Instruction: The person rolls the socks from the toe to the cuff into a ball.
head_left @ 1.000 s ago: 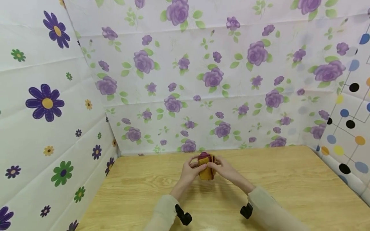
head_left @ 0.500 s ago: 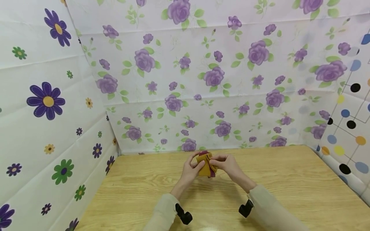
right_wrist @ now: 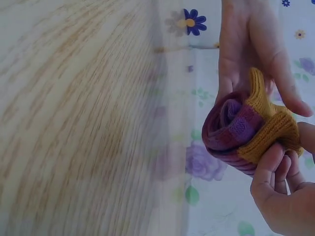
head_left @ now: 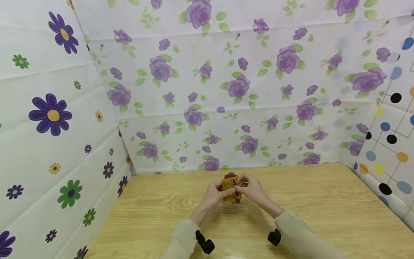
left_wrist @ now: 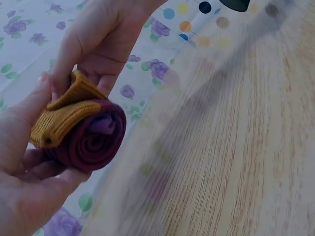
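A rolled-up pair of socks [head_left: 228, 184], maroon and purple with mustard ribbed cuffs, is held up above the table between both hands. My left hand [head_left: 213, 197] grips the roll from the left, thumb across its near side and fingers around it. From the right, my right hand [head_left: 253, 190] pinches the mustard cuff [right_wrist: 275, 132], which stands away from the roll as a loose fold. The spiral end of the roll [left_wrist: 93, 143] shows in the left wrist view. In the right wrist view, purple and maroon stripes [right_wrist: 236, 130] run beside the cuff.
The light wooden table [head_left: 155, 212] extends beneath both arms. A purple-flowered cloth [head_left: 194, 79] hangs behind it, with a daisy-patterned cloth [head_left: 38, 151] on the left and a dotted one [head_left: 388, 144] on the right. Each wrist carries a small black camera [head_left: 205, 243].
The right fingers have moved up along the cuff and drawn it open from the roll. After tilting half a second ago, the socks now stand more upright and slightly lower.
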The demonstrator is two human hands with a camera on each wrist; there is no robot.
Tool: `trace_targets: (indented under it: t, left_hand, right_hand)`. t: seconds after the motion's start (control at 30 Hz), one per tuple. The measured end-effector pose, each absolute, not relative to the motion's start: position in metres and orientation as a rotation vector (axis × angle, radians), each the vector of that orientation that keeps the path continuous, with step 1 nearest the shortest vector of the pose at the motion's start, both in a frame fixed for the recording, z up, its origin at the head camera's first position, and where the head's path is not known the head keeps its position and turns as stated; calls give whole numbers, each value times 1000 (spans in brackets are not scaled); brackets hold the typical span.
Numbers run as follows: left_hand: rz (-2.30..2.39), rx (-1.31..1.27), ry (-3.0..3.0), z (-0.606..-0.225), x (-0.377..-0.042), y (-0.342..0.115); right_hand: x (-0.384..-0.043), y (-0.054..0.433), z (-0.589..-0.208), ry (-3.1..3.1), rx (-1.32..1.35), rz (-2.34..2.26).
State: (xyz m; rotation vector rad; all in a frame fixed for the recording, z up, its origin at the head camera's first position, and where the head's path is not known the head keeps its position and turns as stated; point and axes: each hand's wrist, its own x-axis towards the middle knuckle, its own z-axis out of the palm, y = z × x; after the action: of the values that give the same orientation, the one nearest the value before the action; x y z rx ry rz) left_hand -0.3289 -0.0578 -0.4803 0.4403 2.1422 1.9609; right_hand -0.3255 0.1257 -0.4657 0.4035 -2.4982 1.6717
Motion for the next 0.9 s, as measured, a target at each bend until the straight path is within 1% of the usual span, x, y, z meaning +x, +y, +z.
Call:
trace_targets:
  t: [0.13,0.27,0.47,0.6,0.73,0.9]
  left_hand:
    - [1916,366,2285,-478,-327,-53]
    - [1901,343,2356,-478,-327,-50]
    - [1873,246,2440,-475,-323,-48]
    - [1877,217,2473,-474,-322,-48]
    - [1854,165,2556,-476,-324,-51]
    - [1837,106,2573,-478,-327,-56]
  right_hand:
    - [-327,127,-466,-2488,438,1688]
    - [-327,128,-470,-2478,483,1724]
    - [-322,126,-472,-2481,564,1761]
    - [-319,124,-471,-2473,563,1746]
    - [-318,121,-470,-2437,405,1836]
    - [-320,120,-463,-2297,90,2187]
